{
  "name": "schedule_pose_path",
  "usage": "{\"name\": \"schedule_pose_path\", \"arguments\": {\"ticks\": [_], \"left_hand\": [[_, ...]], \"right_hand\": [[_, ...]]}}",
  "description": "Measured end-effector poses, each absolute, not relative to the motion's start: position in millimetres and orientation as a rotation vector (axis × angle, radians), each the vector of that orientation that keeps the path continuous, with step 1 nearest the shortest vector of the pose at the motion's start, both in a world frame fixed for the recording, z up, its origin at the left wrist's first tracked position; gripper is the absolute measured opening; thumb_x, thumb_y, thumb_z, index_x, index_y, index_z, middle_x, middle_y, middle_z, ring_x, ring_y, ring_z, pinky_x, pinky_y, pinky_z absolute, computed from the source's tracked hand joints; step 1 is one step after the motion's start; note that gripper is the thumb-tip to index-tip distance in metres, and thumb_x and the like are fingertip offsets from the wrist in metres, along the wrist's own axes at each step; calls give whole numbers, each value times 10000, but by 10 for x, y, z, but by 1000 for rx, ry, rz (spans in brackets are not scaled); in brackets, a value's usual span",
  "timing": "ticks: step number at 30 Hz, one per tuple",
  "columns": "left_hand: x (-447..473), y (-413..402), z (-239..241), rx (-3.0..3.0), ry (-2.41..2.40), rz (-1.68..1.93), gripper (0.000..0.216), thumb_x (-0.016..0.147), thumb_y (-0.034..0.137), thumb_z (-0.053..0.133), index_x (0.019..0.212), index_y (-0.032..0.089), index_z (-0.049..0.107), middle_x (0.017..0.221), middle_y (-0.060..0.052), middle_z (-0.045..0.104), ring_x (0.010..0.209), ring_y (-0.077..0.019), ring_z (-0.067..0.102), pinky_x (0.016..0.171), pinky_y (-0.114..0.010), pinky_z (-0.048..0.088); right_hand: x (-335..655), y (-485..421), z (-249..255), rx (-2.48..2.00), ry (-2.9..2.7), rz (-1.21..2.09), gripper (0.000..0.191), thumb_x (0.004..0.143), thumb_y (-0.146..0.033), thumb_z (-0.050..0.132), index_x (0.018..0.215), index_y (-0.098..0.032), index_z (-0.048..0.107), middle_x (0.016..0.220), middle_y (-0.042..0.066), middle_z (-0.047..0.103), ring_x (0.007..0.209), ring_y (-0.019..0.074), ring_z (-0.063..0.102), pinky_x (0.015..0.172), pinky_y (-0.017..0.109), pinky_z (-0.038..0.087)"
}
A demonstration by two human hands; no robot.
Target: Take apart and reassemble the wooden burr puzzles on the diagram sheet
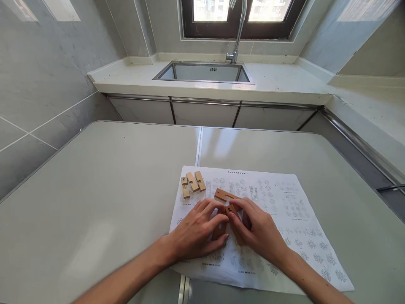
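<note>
My left hand (202, 230) is closed around a reddish-brown wooden puzzle piece (219, 230), which its fingers partly cover. Between the thumb and fingers of my right hand (261, 230) is a brown puzzle piece marked 2 (230, 208), slanting down toward me. The two held pieces are close together; whether they touch is hidden by the fingers. Just beyond my fingertips, a slotted brown piece marked 1 (223, 194) lies on the printed paper sheet (278, 185). Several lighter notched wooden pieces (192, 181), one of them marked 3, rest at the sheet's far left corner.
The sheet lies on a glossy pale table (126, 177) with a seam (198, 145) running down it. Past the table's far edge is a white counter (278, 78) with a steel sink (202, 71) and a tap (238, 33). A dark cable (390, 187) shows at the right.
</note>
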State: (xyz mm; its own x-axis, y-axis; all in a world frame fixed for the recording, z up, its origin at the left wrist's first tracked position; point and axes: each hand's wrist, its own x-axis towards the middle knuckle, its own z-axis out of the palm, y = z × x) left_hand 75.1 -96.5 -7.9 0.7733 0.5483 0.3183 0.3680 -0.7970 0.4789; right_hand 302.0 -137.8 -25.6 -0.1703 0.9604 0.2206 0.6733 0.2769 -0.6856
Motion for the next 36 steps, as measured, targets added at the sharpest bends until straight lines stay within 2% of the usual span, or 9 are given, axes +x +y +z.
{"name": "schedule_pose_path", "arguments": {"ticks": [4, 9, 12, 20, 29, 36], "left_hand": [[754, -966, -80, 2587, 701, 631, 173, 936, 186, 687, 1087, 210, 606, 1261, -119, 659, 1210, -278, 615, 1050, -434, 556], [762, -964, -81, 2589, 707, 644, 133, 963, 165, 647, 1083, 213, 614, 1220, -112, 677, 1150, -260, 638, 1001, -415, 571], [766, -962, -88, 2600, 706, 654, 125, 969, 161, 637, 1082, 210, 620, 1201, -108, 682, 1108, -249, 657, 982, -405, 572], [768, -958, -107, 2607, 681, 681, 95, 1000, 143, 602, 1066, 207, 623, 1189, -102, 700, 1066, -225, 684, 968, -384, 567], [775, -956, -102, 2597, 662, 701, 82, 1020, 143, 585, 1068, 203, 614, 1163, -87, 720, 1046, -216, 687, 971, -375, 558], [786, -954, -107, 2609, 665, 725, 69, 1024, 135, 583, 1052, 191, 611, 1146, -84, 724, 1033, -208, 686, 962, -366, 559]], "right_hand": [[3019, -1382, -259, -1462, -1930, 589, 226, 1091, -329, 538, 1282, -255, 633, 1126, 73, 736, 670, 164, 686, 624, 298, 561], [3015, -1383, -251, -1459, -1929, 584, 230, 1092, -335, 530, 1283, -251, 629, 1239, 103, 735, 616, 149, 673, 623, 312, 582], [3011, -1382, -245, -1456, -1928, 573, 238, 1094, -340, 524, 1288, -258, 635, 1275, 113, 733, 687, 174, 717, 668, 324, 613], [3011, -1380, -250, -1447, -1936, 575, 225, 1090, -310, 539, 1289, -259, 630, 1247, 106, 733, 911, 230, 776, 741, 336, 632], [3000, -1378, -213, -1403, -1958, 598, 199, 1092, -295, 534, 1263, -256, 630, 1237, 99, 732, 806, 197, 766, 721, 324, 635], [3007, -1376, -227, -1388, -1965, 589, 202, 1091, -281, 536, 1272, -258, 625, 1243, 101, 726, 986, 229, 777, 764, 322, 639]]}}
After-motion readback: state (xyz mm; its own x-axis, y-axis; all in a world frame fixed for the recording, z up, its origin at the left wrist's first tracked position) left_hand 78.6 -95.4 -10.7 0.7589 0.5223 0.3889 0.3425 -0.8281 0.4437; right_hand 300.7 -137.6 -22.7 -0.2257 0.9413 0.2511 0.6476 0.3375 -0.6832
